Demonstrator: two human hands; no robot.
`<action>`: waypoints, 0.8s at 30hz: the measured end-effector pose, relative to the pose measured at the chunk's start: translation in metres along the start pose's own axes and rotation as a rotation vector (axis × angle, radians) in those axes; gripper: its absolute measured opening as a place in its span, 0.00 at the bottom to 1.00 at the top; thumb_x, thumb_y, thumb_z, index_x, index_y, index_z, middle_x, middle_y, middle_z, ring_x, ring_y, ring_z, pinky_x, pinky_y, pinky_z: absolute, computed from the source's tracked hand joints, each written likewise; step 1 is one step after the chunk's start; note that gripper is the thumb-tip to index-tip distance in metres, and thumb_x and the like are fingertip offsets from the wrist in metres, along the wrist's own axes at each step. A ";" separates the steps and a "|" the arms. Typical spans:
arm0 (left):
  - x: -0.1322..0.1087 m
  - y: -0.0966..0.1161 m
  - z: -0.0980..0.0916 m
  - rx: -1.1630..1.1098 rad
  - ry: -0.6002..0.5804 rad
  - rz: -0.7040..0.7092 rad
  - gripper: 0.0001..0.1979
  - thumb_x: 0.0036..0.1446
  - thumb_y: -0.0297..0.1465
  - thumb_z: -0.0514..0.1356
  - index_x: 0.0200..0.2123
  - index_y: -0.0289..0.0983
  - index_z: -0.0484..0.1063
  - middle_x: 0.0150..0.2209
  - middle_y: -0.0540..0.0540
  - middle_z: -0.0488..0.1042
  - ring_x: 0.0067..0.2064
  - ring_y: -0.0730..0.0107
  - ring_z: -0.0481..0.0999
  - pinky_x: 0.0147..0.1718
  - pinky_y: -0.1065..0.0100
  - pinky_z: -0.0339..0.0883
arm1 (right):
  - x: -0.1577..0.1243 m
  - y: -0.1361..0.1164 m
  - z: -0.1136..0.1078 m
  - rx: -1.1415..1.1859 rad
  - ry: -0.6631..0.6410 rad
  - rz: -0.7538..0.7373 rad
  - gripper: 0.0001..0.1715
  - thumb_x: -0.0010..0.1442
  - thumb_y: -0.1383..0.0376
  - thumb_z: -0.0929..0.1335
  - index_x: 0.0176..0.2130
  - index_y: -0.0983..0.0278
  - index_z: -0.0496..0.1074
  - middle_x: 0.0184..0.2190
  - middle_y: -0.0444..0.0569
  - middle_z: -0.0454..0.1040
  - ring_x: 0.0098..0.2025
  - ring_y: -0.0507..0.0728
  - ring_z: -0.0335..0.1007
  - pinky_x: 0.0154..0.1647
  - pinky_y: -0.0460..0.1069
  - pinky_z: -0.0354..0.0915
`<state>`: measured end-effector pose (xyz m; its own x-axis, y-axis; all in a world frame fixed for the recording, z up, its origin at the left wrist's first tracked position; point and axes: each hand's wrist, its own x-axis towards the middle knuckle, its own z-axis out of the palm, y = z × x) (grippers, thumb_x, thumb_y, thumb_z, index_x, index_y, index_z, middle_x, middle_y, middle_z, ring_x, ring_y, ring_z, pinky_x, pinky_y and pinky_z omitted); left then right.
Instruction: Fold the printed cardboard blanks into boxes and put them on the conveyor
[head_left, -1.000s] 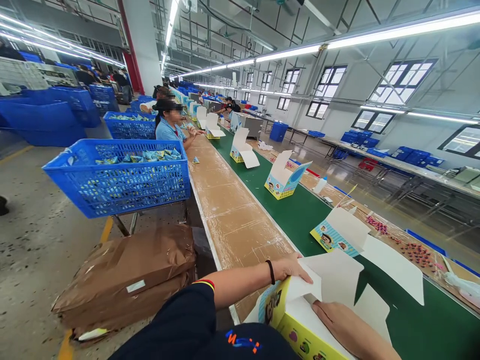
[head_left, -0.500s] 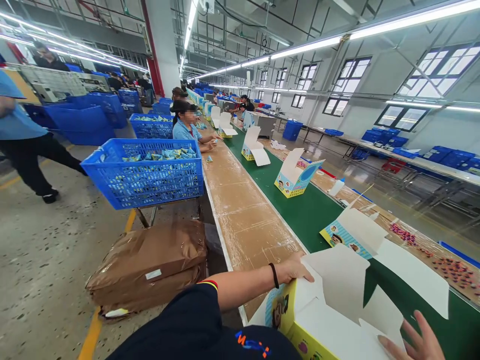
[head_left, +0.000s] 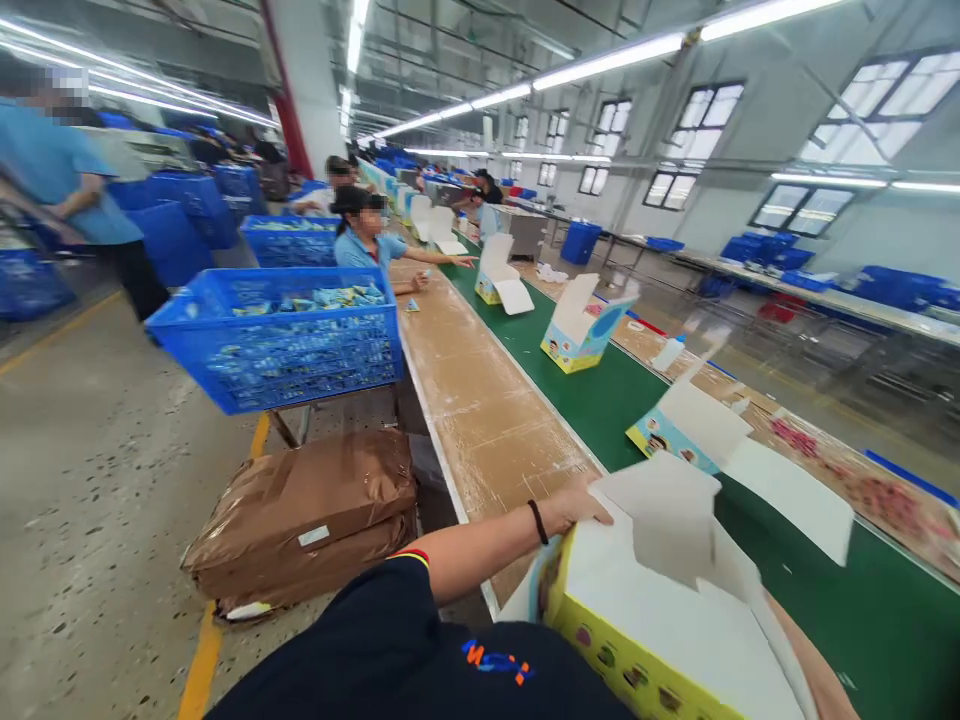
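An open yellow and white cardboard box (head_left: 675, 620) with cartoon print stands tilted in front of me at the near edge of the green conveyor belt (head_left: 600, 410). My left hand (head_left: 579, 503), a black band on its wrist, grips the box's far left corner by a white flap. Behind the box's right side only a strip of my right hand or forearm (head_left: 821, 675) shows, and its fingers are hidden. Another open box (head_left: 701, 435) of the same kind lies just beyond on the belt.
More open boxes (head_left: 581, 335) ride the belt further off. A taped brown worktop (head_left: 480, 400) runs along its left side. A blue crate of packets (head_left: 277, 335) and brown wrapped bundles (head_left: 307, 515) stand to my left. Co-workers (head_left: 367, 240) sit along the line; a person (head_left: 67, 190) walks at far left.
My right hand has slipped from the box's near right corner to behind its right side. The box is tipped up more. My view has swung left, and the walking person has come closer.
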<state>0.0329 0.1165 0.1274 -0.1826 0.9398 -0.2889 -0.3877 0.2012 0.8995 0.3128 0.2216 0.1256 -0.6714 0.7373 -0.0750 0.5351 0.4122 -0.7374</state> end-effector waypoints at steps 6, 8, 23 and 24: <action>-0.012 0.000 -0.020 0.029 -0.016 0.025 0.29 0.23 0.24 0.71 0.37 0.39 0.73 0.32 0.53 0.77 0.31 0.68 0.73 0.32 0.67 0.69 | 0.006 -0.062 0.028 0.527 0.058 0.318 0.69 0.31 0.55 0.82 0.67 0.64 0.58 0.61 0.63 0.70 0.61 0.72 0.69 0.63 0.64 0.65; -0.011 0.001 -0.026 0.057 -0.025 0.027 0.29 0.24 0.25 0.69 0.38 0.39 0.74 0.33 0.52 0.78 0.32 0.67 0.74 0.35 0.65 0.70 | 0.012 -0.059 0.034 0.504 0.108 0.277 0.62 0.28 0.59 0.82 0.61 0.62 0.65 0.61 0.57 0.71 0.64 0.71 0.64 0.68 0.64 0.57; -0.009 0.038 -0.021 1.177 -0.422 0.163 0.39 0.32 0.44 0.72 0.52 0.40 0.75 0.54 0.40 0.74 0.60 0.42 0.70 0.59 0.50 0.67 | 0.004 -0.098 0.021 -0.138 -0.326 0.262 0.58 0.45 0.55 0.80 0.68 0.61 0.60 0.66 0.59 0.65 0.66 0.72 0.63 0.67 0.64 0.60; -0.008 0.041 -0.017 1.284 -0.479 0.160 0.43 0.33 0.45 0.72 0.57 0.41 0.72 0.56 0.39 0.74 0.61 0.41 0.69 0.59 0.49 0.67 | 0.006 -0.103 0.023 -0.225 -0.346 0.275 0.58 0.45 0.56 0.81 0.69 0.60 0.60 0.66 0.59 0.65 0.66 0.73 0.62 0.66 0.65 0.61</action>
<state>0.0027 0.1126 0.1612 0.2820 0.9263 -0.2500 0.7529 -0.0522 0.6560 0.2416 0.1712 0.1858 -0.6002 0.6297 -0.4932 0.7882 0.3605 -0.4988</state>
